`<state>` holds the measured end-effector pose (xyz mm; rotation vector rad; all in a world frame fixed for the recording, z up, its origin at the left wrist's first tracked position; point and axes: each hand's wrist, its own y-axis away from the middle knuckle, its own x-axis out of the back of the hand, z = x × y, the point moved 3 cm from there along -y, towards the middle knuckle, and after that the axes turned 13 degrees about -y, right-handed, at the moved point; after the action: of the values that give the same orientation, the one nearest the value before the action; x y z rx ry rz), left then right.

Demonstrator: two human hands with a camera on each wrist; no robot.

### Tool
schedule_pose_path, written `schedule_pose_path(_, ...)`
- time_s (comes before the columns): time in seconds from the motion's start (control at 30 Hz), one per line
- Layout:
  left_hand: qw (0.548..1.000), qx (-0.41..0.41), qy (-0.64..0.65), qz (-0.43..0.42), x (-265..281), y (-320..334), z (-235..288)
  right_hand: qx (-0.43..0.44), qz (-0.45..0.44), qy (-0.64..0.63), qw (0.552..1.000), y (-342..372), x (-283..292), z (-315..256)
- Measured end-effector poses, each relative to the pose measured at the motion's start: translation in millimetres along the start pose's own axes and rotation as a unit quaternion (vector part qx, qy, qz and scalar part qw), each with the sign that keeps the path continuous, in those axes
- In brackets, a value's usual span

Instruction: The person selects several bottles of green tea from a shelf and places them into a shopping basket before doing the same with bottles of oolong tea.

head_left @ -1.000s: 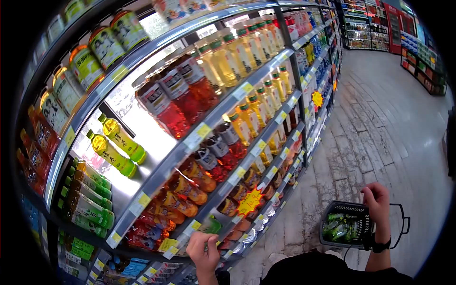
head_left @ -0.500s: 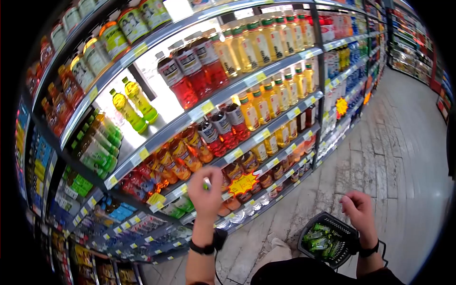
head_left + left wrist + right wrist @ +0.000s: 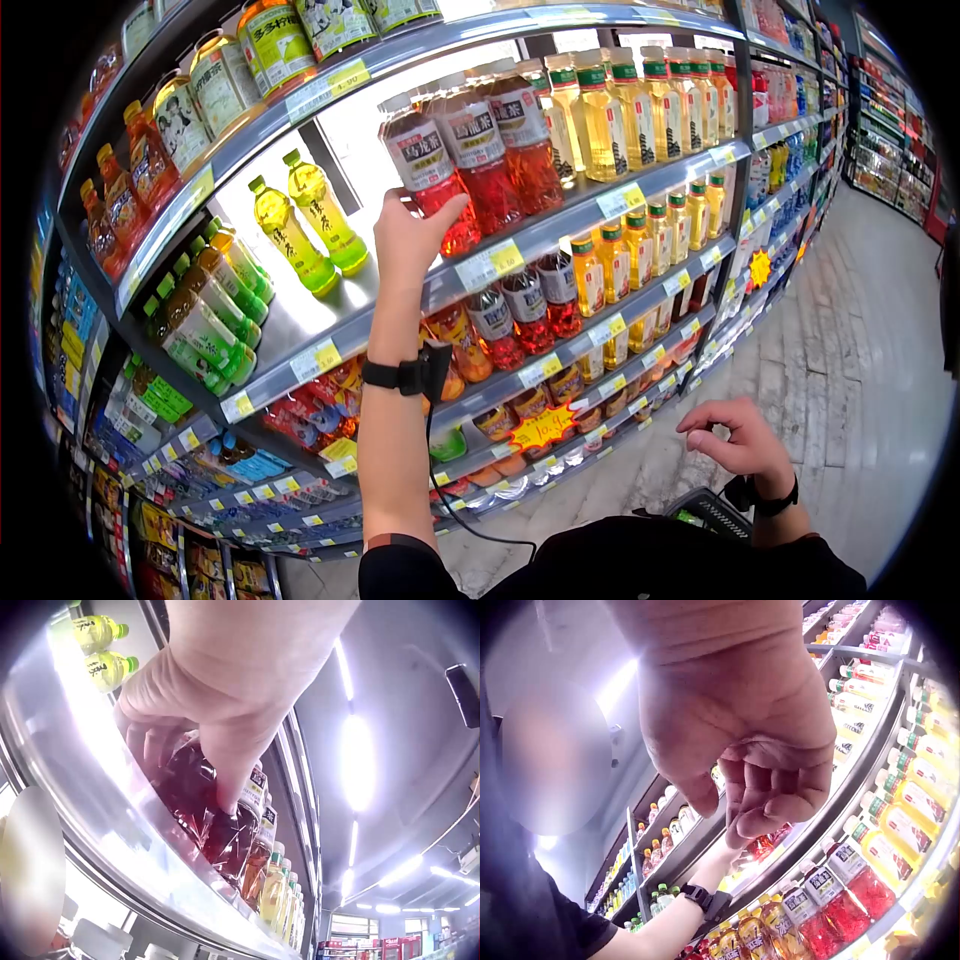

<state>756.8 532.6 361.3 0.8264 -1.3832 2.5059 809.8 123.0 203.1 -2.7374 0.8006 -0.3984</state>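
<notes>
On the lit shelf, my left hand [image 3: 410,235] grips the lower part of the leftmost red tea bottle [image 3: 425,165], thumb on one side and fingers on the other. The left wrist view shows the thumb of that hand [image 3: 217,697] pressed on the dark red bottle [image 3: 196,791], which stands behind the shelf's edge. More red bottles [image 3: 480,150] stand close on its right. My right hand [image 3: 745,440] hangs above the basket [image 3: 712,512], its fingers loosely curled around nothing, as the right wrist view of this hand [image 3: 742,727] also shows.
Two green tea bottles [image 3: 295,235] stand left of my left hand; pale yellow bottles [image 3: 600,125] fill the shelf to the right. The shelf edge [image 3: 560,235] with price tags runs below. A cable [image 3: 465,525] hangs from the left wrist. Floor [image 3: 830,330] stretches away at right.
My left hand has risen from low before the shelves to the red bottle and taken hold of it. The shelves look nearer, and the basket has dropped mostly behind the body's dark clothing.
</notes>
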Motion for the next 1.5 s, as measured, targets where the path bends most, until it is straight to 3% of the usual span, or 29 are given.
schedule_pose_path(0.2,0.997,-0.039,0.041,0.048,9,13,15,0.016,-0.002,-0.037,0.999,-42,-11,17)
schedule_pose_path(0.23,0.992,-0.044,0.105,0.060,9,19,17,0.009,-0.010,-0.040,0.999,-49,-14,15)
schedule_pose_path(0.27,0.977,-0.129,0.123,0.114,14,23,18,0.002,-0.016,-0.044,0.999,-54,-17,10)
schedule_pose_path(0.33,0.969,-0.177,0.058,0.165,32,42,30,0.007,-0.053,-0.044,0.998,-61,-17,10)
schedule_pose_path(0.37,0.965,-0.199,0.081,0.148,38,51,38,0.034,-0.038,-0.072,0.996,-67,-18,7)
schedule_pose_path(0.43,0.976,-0.123,0.178,0.021,48,80,53,0.084,-0.013,-0.122,0.989,-83,-26,-4)
schedule_pose_path(0.5,0.941,-0.084,0.318,-0.085,45,108,59,0.114,-0.010,-0.206,0.972,-96,-33,-9)
schedule_pose_path(0.57,0.893,0.014,0.403,-0.201,39,132,65,0.122,-0.033,-0.269,0.955,-115,-43,-22)
schedule_pose_path(0.67,0.902,0.007,0.372,-0.221,31,145,75,0.080,-0.122,-0.396,0.906,-130,-70,-26)
schedule_pose_path(0.77,0.923,-0.007,0.306,-0.231,24,149,76,0.008,-0.116,-0.438,0.891,-134,-77,-43)
schedule_pose_path(0.83,0.934,-0.027,0.278,-0.223,25,144,74,0.022,-0.112,-0.448,0.887,-134,-76,-43)
schedule_pose_path(0.9,0.942,-0.095,0.257,-0.196,24,143,64,0.026,-0.099,-0.452,0.886,-131,-77,-41)
schedule_pose_path(0.93,0.947,-0.130,0.231,-0.178,27,140,61,-0.015,-0.105,-0.463,0.880,-126,-74,-42)
schedule_pose_path(0.97,0.952,-0.166,0.204,-0.158,30,137,59,-0.015,-0.106,-0.463,0.880,-121,-69,-42)
schedule_pose_path(1.03,0.968,-0.121,0.218,-0.010,29,114,59,-0.010,-0.083,-0.464,0.882,-110,-63,-44)
schedule_pose_path(1.1,0.985,-0.046,0.143,0.087,18,76,59,-0.001,-0.037,-0.463,0.886,-99,-60,-46)
schedule_pose_path(1.17,0.984,-0.097,0.003,0.148,-11,39,48,-0.007,-0.024,-0.464,0.885,-85,-50,-47)
schedule_pose_path(1.23,0.993,-0.078,-0.063,0.067,-33,16,43,-0.020,-0.026,-0.474,0.880,-71,-38,-44)
schedule_pose_path(1.33,0.998,-0.009,-0.054,-0.005,-42,7,54,-0.043,-0.029,-0.464,0.884,-58,-26,-46)
schedule_pose_path(1.43,0.999,-0.022,-0.035,-0.002,-52,3,57,-0.057,-0.018,-0.469,0.881,-46,-23,-51)
schedule_pose_path(1.5,0.996,-0.052,-0.045,0.053,-49,8,60,-0.045,-0.017,-0.446,0.894,-40,-22,-52)
